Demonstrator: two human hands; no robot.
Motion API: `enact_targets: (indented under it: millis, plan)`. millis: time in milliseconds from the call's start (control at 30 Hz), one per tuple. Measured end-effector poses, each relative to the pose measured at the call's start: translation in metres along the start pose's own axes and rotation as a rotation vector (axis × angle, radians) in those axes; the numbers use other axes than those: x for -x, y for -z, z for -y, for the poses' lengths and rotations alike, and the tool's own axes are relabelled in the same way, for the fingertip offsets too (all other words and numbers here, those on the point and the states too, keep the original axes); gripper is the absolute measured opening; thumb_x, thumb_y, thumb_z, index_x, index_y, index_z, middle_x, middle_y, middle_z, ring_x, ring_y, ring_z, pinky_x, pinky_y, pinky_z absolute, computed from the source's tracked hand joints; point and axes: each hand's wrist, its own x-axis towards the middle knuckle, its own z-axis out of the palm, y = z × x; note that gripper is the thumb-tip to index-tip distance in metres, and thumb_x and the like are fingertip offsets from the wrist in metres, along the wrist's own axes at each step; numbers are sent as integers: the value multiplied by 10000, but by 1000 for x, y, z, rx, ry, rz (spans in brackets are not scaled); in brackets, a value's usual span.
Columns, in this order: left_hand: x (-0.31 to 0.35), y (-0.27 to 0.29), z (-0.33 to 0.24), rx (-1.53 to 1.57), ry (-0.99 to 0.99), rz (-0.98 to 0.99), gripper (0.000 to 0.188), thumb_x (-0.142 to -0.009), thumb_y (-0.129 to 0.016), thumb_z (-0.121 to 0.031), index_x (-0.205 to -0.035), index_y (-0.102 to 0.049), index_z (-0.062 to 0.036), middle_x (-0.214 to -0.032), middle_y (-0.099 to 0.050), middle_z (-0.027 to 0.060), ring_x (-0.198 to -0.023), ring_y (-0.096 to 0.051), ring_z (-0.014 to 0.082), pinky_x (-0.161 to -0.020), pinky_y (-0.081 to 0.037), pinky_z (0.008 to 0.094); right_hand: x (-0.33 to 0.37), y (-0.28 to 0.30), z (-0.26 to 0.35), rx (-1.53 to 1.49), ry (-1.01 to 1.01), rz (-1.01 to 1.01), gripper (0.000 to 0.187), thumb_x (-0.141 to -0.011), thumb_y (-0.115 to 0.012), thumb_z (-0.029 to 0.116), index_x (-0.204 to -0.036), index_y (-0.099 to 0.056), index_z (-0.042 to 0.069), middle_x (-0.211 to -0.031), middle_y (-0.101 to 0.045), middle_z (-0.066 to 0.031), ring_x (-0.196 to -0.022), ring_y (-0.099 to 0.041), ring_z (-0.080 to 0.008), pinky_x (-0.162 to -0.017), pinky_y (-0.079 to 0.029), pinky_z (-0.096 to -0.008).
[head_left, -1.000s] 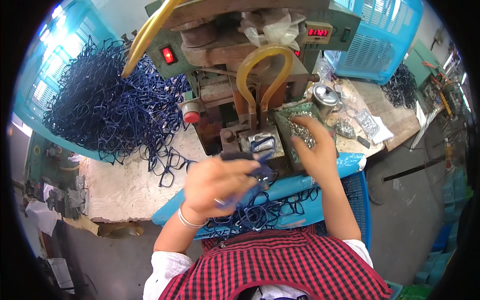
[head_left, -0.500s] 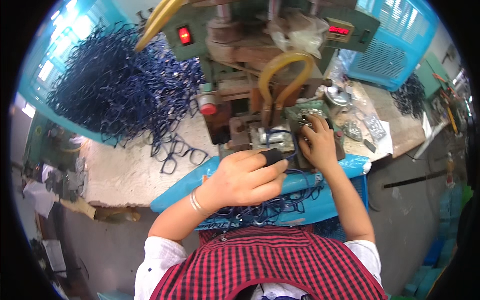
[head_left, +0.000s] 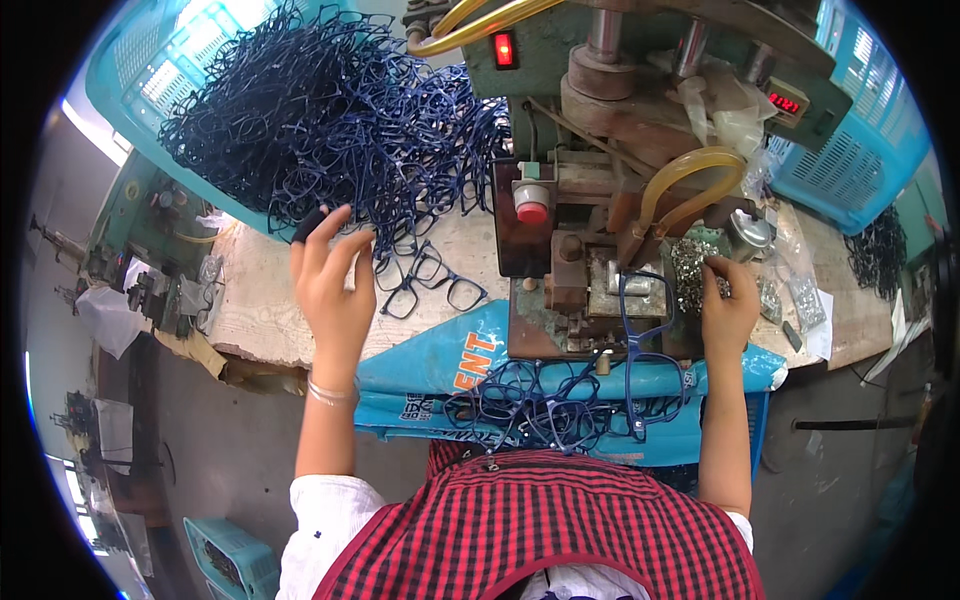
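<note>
My left hand (head_left: 335, 285) is raised at the left, fingers spread and holding nothing, near the large heap of blue eyeglass frames (head_left: 280, 130). A black cover (head_left: 309, 226) sits on one of its fingers. At the right, my right hand (head_left: 730, 305) dips closed fingertips into a heap of small metal parts (head_left: 690, 270); whatever they pinch is too small to make out. Between the hands, a blue eyeglass frame (head_left: 655, 358) hangs at the metal fixture (head_left: 605, 290) of the green press (head_left: 540, 100), one rim on the fixture and the other over the front edge.
More eyeglass frames (head_left: 540, 405) lie on blue plastic sheeting (head_left: 430, 360) before me. Loose frames (head_left: 425, 280) rest on the worktable (head_left: 260, 300). A red button (head_left: 531, 212) and yellow hose (head_left: 690, 165) are on the press. A metal tin (head_left: 750, 232) and blue basket (head_left: 850, 180) stand right.
My left hand has left the press fixture and moved left toward the heap, its fingers opening. The eyeglass frame stays at the fixture. My right hand remains at the metal parts. The view has shifted.
</note>
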Motion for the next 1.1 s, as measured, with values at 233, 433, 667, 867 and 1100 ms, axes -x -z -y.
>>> enact_targets:
  millis: [233, 433, 667, 867, 1100]
  plan:
    - [47, -95, 88, -201, -126, 400, 170, -745, -706, -43, -856, -775, -151, -1544, -455, 91, -1421, -398, 357, -1181, -289, 486, 8, 2, -8, -46, -220, 63, 105, -817, -732, 39, -921, -736, 21, -908, -718, -114, -857, -683, -254, -806, -524, -346]
    - [59, -126, 80, 186, 238, 321, 113, -832, -725, -112, -933, -771, -131, -1322, -654, 52, -1139, -578, 328, -982, -468, 456, 22, 42, 15, -368, -482, 163, 118, -794, -751, 26, -910, -735, 8, -889, -714, -45, -838, -642, -127, -800, -506, -267]
    - [0, -94, -24, -2, 64, 247, 108, -846, -726, -125, -937, -715, -68, -1212, -696, 70, -953, -601, 316, -933, -455, 419, -37, 17, 97, -676, -402, 417, 319, -752, -796, 14, -1039, -661, -21, -912, -694, -55, -863, -650, -120, -796, -514, -280]
    - [37, -92, -38, 1080, 725, 6, 80, -1023, -599, -134, -999, -563, -66, -817, -602, -15, -620, -559, 61, -534, -407, 183, -26, 3, 105, -744, -395, 380, 485, -748, -775, 36, -1183, -574, -44, -862, -675, -45, -878, -619, -97, -828, -472, -250]
    - [-44, -16, -123, 1610, 69, -95, 194, -955, -583, 34, -1119, -498, -29, -1050, -584, 144, -927, -617, 201, -838, -563, 398, -24, 1, 120, -1075, -548, 374, 496, -768, -727, -116, -1221, -543, -27, -852, -645, -27, -837, -635, -105, -769, -518, -239]
